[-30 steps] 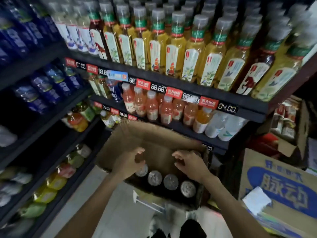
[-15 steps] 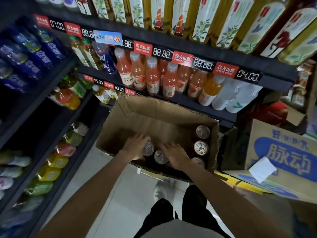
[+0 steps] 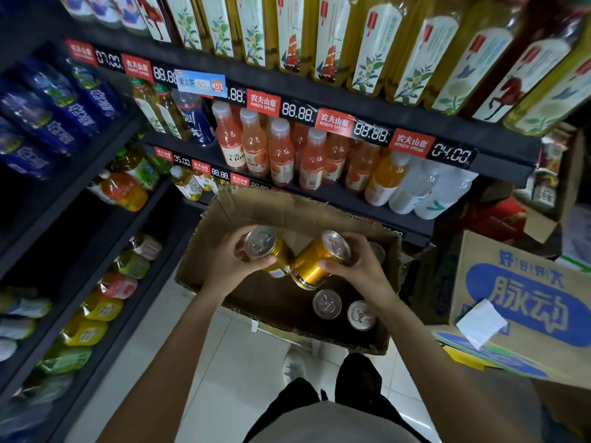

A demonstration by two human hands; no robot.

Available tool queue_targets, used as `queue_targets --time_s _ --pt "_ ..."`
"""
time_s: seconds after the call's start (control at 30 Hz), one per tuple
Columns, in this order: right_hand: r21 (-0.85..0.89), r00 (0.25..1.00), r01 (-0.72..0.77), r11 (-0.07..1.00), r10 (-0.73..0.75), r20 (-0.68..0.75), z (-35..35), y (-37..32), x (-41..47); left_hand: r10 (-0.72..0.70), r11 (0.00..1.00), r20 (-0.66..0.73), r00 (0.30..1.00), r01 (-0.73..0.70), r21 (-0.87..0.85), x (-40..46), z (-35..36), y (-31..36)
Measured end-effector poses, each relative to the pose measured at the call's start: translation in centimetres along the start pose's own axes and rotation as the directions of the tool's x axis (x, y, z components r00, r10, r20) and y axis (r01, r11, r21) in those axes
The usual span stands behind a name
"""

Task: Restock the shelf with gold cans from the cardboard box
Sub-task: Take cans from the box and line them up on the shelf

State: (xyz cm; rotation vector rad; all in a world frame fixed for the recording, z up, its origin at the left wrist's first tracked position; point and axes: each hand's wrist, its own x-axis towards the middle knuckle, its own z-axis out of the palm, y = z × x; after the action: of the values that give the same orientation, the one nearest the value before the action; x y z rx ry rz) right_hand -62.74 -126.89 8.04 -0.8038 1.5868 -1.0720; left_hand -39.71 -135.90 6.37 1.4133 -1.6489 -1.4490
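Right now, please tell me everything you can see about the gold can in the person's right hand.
The gold can looks like shiny metal, with a silver pull-tab top and a dark label band near its base. It is tilted, top pointing up and right, lifted above the open cardboard box. The right hand grips its upper part. Its lower side seems to touch the can in the left hand.

Tall yellow tea bottles point(image 3: 377, 43) cut off at the top edge, caps out of sight. Third can point(image 3: 377, 251) in the cardboard box point(image 3: 287, 215) mostly hidden behind the right hand point(image 3: 358, 266). Gold can labels too small to read. Lower-left shelf packs point(image 3: 48, 362) blurred, unreadable. Blue-printed carton point(image 3: 527, 308) clipped by the right edge.
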Motion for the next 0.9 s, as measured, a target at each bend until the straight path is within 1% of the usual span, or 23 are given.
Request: queue_targets --time_s 0.07,0.13,0.2,0.27,0.37,0.5,0.6,0.73,0.8,0.9 --pt "0.198 0.997 -0.069 0.978 0.073 -0.009 -0.6 -1.8 -1.0 -0.025 0.981 -0.066 0.998 0.012 -0.193 -0.9 0.7 2.3" --pt "0.322 0.996 -0.087 0.943 0.089 0.009 -1.1 -3.3 -2.0 -0.057 0.947 -0.117 0.992 0.016 -0.320 -1.5 1.4 4.6" --pt "0.370 0.998 -0.062 0.927 0.066 0.001 -1.6 -4.4 -2.8 -0.083 0.923 -0.122 0.989 0.030 -0.384 -2.2 2.1 6.8" --pt "0.369 0.999 -0.026 0.929 0.041 -0.031 -2.1 -5.1 -3.4 -0.100 0.908 -0.089 0.991 0.054 -0.415 -2.7 2.7 8.5" --pt "0.288 0.995 0.036 0.957 -0.009 -0.096 -3.0 -5.8 -4.2 -0.052 0.938 -0.067 0.996 0.026 -0.347 -3.3 3.3 10.4" --pt "0.206 0.984 0.117 0.972 -0.085 -0.157 -4.7 -6.6 -5.1 0.043 0.980 -0.095 0.995 -0.060 -0.191 -3.3 4.3 12.3" --pt "0.153 0.972 0.180 0.972 -0.152 -0.177 -6.2 -7.8 -5.8 0.120 0.990 -0.119 0.986 -0.128 -0.063 -3.2 5.3 14.5" --pt "0.009 0.949 0.267 0.964 -0.261 -0.178 -8.9 -10.6 -6.4 0.258 0.966 -0.125 0.958 -0.255 0.038 -2.7 6.1 18.1" --pt "-0.081 0.929 0.320 0.944 -0.329 -0.169 -10.7 -12.6 -6.8 0.329 0.944 -0.117 0.937 -0.325 0.049 -2.5 6.6 20.7" --pt "-0.157 0.892 0.404 0.901 -0.426 -0.150 -13.4 -16.3 -7.5 0.449 0.893 -0.105 0.887 -0.447 0.050 -2.5 7.5 25.2"
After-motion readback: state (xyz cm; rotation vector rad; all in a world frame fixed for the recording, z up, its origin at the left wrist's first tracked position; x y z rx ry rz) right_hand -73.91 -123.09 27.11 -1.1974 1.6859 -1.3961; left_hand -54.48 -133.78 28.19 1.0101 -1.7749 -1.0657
